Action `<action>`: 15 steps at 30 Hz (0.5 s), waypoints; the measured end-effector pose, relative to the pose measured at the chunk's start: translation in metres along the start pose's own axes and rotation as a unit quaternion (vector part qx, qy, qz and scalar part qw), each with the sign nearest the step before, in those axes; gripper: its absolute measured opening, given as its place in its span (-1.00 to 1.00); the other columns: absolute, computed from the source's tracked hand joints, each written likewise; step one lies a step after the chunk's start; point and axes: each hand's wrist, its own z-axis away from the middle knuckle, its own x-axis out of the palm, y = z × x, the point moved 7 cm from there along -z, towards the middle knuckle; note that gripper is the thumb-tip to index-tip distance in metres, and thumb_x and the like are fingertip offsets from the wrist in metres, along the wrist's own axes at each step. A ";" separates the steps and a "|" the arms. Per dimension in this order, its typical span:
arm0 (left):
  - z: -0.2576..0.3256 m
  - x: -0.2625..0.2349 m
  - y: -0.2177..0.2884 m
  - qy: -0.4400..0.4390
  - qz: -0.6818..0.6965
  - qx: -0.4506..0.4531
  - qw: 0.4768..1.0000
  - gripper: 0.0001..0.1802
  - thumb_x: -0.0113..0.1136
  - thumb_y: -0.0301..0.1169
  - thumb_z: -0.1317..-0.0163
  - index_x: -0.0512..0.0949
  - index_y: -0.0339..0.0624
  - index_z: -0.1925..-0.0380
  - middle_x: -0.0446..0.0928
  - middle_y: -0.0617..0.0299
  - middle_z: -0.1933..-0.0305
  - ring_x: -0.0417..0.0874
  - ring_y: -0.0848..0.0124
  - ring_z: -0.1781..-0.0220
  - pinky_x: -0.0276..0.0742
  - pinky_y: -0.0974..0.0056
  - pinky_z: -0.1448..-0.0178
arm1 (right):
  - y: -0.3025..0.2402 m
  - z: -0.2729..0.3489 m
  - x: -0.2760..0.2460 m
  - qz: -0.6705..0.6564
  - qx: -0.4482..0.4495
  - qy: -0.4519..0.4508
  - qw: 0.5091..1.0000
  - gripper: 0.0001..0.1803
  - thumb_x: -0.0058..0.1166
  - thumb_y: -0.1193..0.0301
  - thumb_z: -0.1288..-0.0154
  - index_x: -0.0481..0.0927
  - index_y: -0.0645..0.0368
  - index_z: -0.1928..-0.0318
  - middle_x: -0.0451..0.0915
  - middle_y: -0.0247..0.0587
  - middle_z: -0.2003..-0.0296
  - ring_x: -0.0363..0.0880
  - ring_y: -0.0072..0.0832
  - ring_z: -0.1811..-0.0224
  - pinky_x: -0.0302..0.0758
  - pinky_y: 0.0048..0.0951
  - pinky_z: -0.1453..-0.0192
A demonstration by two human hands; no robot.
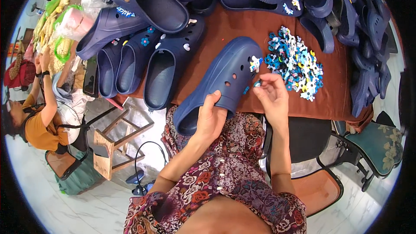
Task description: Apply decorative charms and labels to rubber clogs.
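L hand (211, 119): closed on 1 navy-blue foam clog w/ round vent holes (216, 76), thumb on upper, toe pointing away. R hand (274, 99): thumb + finger pinching 1 small blue-and-white charm (258, 84), just R of clog. On toe's R side I log 1 white cartoon-shaped charm (256, 64). Beyond R hand: loose heap of multicoloured flat charms (299, 65) on dark-brown cloth (234, 21). Other navy foam clogs (169, 76) crowd cloth's L, far & R edges. Container: clear plastic bag (96, 1), far L, pink bundle (78, 22) in it.
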 end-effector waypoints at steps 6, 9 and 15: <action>0.003 -0.005 -0.009 0.022 -0.064 0.009 0.998 -0.49 -0.02 -0.35 -0.29 0.31 -0.44 -0.18 0.41 0.05 -0.23 0.40 0.30 -0.28 0.20 0.16 -0.41 | 0.001 -0.011 0.023 0.044 0.029 -0.033 0.998 -0.72 0.23 0.62 -0.18 0.54 0.23 0.08 0.45 -0.36 0.19 0.48 -0.67 0.17 0.46 -0.63 0.07; 0.006 -0.001 -0.006 0.023 -0.107 0.026 0.994 -0.50 0.00 -0.35 -0.30 0.33 -0.42 -0.17 0.42 0.08 -0.20 0.41 0.33 -0.25 0.23 0.18 -0.38 | -0.003 -0.015 0.022 0.021 0.066 -0.072 0.995 -0.72 0.26 0.61 -0.16 0.57 0.25 0.09 0.50 -0.38 0.25 0.53 -0.67 0.20 0.50 -0.62 0.09; 0.009 -0.006 -0.006 0.015 -0.173 0.046 0.984 -0.58 0.00 -0.43 -0.36 0.36 -0.35 -0.19 0.42 0.18 -0.18 0.42 0.43 -0.20 0.29 0.30 -0.30 | -0.003 -0.019 0.016 0.034 0.040 -0.055 0.997 -0.73 0.27 0.62 -0.14 0.61 0.27 0.11 0.55 -0.36 0.31 0.59 -0.64 0.25 0.54 -0.63 0.11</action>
